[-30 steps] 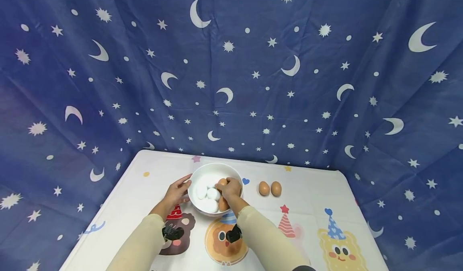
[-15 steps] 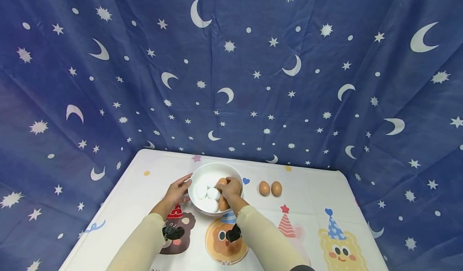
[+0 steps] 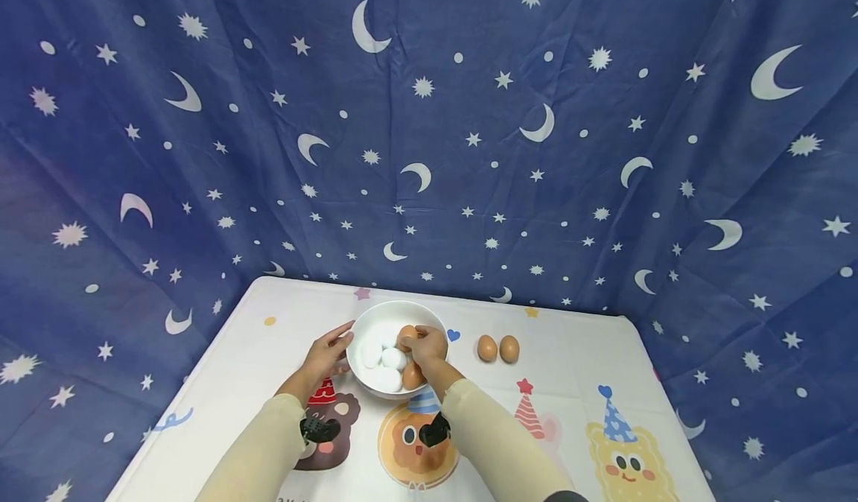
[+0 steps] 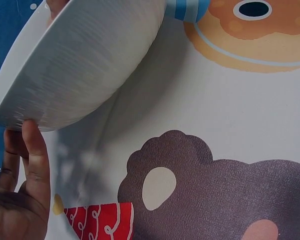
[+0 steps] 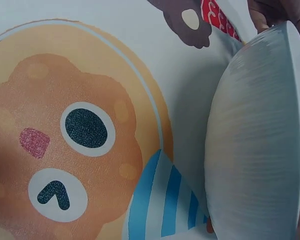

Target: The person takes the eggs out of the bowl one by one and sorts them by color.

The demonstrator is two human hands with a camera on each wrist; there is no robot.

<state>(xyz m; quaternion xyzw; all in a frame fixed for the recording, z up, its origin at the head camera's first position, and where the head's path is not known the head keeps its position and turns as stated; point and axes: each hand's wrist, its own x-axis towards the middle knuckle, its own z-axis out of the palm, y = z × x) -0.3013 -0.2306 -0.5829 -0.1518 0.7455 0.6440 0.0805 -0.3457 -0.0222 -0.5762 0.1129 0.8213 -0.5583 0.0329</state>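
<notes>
A white bowl [image 3: 365, 323] holds several white eggs [image 3: 394, 359] and brown eggs. My right hand [image 3: 427, 344] reaches inside over the right rim and pinches a brown egg [image 3: 407, 336] between thumb and fingers. Just below that hand lies another brown egg [image 3: 412, 375]. My left hand [image 3: 326, 353] rests against the bowl's left side with fairly straight fingers; in the left wrist view its fingertips [image 4: 34, 131] touch the outer wall. The right wrist view shows mostly the bowl's outside [image 5: 254, 135], which hides the eggs.
Two brown eggs [image 3: 498, 348] lie side by side on the table to the right of the bowl. The white tablecloth [image 3: 281, 353] carries printed cartoon figures. Behind the table hangs a dark blue curtain [image 3: 456, 159] with moons and stars.
My right hand has shifted the pinched brown egg slightly left inside the bowl, and more of the egg below it shows. The left hand stays at the bowl's side.
</notes>
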